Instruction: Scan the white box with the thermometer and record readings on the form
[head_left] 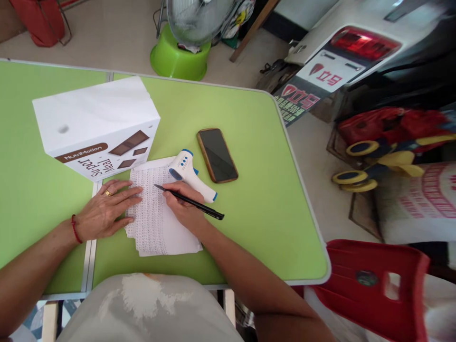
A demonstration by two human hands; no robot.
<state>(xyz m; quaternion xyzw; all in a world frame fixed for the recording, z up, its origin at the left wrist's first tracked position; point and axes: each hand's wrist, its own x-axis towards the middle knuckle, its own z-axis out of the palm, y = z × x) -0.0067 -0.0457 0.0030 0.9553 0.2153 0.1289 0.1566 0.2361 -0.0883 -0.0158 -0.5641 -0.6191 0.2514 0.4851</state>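
Green, metal-edged table (pixel 263 223) beneath a white box (pixel 96 114), handwritten sheets (pixel 151 223), an infrared thermometer (pixel 194 180) and a phone (pixel 217 155).

The tabletop (pixel 270 199) lies open right of the phone (pixel 218 156), but a white box (pixel 94 116) obstructs passage far-left of the papers (pixel 160 213).

Beige floor (pixel 107 31) shows beyond a green table (pixel 263 228) beside a red chair (pixel 375 301).

Phone (pixel 217 155), white box (pixel 96 118), red chair (pixel 372 306)
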